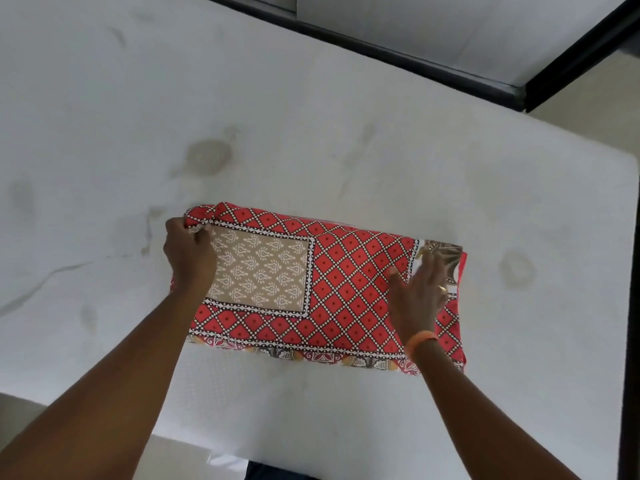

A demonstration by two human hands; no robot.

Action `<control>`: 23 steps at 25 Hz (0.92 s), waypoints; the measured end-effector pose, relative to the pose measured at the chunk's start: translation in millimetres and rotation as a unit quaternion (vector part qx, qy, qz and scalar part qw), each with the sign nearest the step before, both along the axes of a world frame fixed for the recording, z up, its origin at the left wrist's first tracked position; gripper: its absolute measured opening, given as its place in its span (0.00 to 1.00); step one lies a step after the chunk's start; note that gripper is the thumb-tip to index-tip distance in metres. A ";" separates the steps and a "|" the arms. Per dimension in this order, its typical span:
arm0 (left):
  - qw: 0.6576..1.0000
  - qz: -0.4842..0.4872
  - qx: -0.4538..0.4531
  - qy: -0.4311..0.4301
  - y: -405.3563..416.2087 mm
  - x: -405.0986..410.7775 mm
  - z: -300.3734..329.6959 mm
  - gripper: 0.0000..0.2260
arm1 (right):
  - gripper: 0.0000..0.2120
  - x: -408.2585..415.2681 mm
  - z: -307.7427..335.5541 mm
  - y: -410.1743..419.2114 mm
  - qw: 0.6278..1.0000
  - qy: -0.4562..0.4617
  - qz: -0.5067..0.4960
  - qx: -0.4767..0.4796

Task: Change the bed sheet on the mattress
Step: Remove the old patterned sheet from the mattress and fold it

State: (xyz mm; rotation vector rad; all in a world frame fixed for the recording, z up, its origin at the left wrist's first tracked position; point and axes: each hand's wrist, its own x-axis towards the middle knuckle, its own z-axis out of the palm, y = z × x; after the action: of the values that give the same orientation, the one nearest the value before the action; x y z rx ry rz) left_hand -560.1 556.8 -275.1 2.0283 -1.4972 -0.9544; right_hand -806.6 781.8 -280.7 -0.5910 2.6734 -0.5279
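Note:
A folded bed sheet [346, 282], red with a diamond print and a beige panel, lies flat on the bare white mattress [311, 133]. My left hand [188, 254] grips the sheet's far left corner, fingers curled round a bunched fold. My right hand [419, 292] lies on the sheet's right part with the fingers spread and fairly straight, near its right edge; the fingertips are blurred. An orange band sits on that wrist.
The mattress carries several brownish stains. A black bed frame [450, 67] runs along its far side and turns down the right side [628, 341]. Pale floor shows at the lower left, below the mattress's near edge.

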 end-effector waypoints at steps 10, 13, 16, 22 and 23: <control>0.980 -0.016 0.189 -0.052 1.0 45.8 -33.3 0.45 | 0.38 104.3 -68.5 -34.5 0.938 0.078 0.303 0.147; 0.952 -0.115 0.284 0.013 -8.4 64.9 -25.8 0.42 | 0.38 103.0 -70.6 -39.8 0.929 0.066 0.315 0.181; 0.880 -0.226 0.403 0.107 -22.2 86.0 -7.9 0.41 | 0.38 94.4 -55.5 -41.0 0.931 -0.009 0.316 0.180; 0.896 -0.300 0.293 0.144 -2.7 27.0 72.2 0.26 | 0.33 87.5 31.0 -42.6 0.925 -0.361 0.083 -0.086; 0.902 -0.323 0.253 0.134 8.7 1.3 89.5 0.27 | 0.30 84.4 51.8 -42.3 0.885 -0.445 -0.005 -0.140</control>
State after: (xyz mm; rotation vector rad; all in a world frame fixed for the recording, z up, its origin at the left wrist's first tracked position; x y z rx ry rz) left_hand -558.9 565.5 -185.6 1.5871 -1.9433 -1.9731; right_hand -722.1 739.6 -229.0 -0.2892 1.7352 -0.9263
